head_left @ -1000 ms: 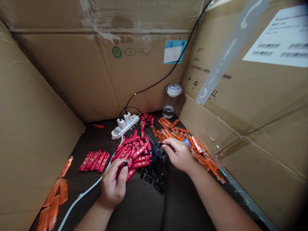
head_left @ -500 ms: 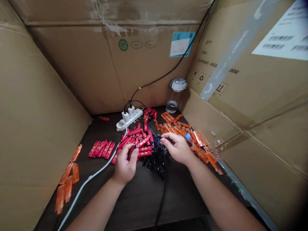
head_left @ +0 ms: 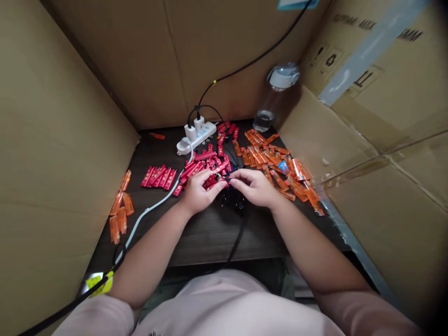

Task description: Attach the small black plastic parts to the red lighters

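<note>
The left hand pinches a flat, glossy red stick, its long axis pointing right and slightly up toward the right hand, which pinches a thin black cable end. Both meet just in front of the white power strip.

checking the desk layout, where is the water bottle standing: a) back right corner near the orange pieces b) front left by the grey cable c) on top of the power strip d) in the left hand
a: the water bottle stands upright at the back right of the desk, just behind the orange pieces and against the cardboard wall.
</note>
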A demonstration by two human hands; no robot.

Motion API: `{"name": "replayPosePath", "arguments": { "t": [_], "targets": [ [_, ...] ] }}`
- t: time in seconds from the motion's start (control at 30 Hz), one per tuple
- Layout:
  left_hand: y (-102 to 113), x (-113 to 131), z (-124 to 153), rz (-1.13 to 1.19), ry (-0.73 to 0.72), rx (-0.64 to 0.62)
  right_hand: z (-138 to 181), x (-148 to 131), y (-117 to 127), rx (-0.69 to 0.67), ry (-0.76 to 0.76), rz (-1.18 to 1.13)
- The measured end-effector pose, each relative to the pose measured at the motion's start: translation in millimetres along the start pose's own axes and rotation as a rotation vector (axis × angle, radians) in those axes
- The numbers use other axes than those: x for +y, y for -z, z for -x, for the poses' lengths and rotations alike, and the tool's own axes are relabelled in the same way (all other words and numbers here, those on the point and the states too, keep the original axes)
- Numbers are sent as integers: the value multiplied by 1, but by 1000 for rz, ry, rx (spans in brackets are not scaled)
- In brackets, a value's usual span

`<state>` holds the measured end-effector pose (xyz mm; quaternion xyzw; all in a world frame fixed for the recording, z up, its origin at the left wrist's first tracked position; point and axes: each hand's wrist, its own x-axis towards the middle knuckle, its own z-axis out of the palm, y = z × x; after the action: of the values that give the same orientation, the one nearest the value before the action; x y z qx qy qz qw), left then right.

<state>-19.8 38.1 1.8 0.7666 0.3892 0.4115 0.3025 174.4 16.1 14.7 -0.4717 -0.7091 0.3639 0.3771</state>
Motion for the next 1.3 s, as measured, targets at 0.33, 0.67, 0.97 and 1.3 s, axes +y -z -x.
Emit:
{"name": "replayPosePath", "arguments": {
  "t": [0.33,0.67,0.97,1.3],
  "targets": [
    [3,5,7,-24,-175,-9,4,0,6,-123,-90,-141],
    [-2,7,10,-2,-127,25,8,-5,7,-103,-189,-377],
    [-6,11,14,121,65,20,10,3,-12,38,-68,-594],
    [-12,4,18,200,48,-81,13,-13,-15,377,107,-377]
  ]
}}
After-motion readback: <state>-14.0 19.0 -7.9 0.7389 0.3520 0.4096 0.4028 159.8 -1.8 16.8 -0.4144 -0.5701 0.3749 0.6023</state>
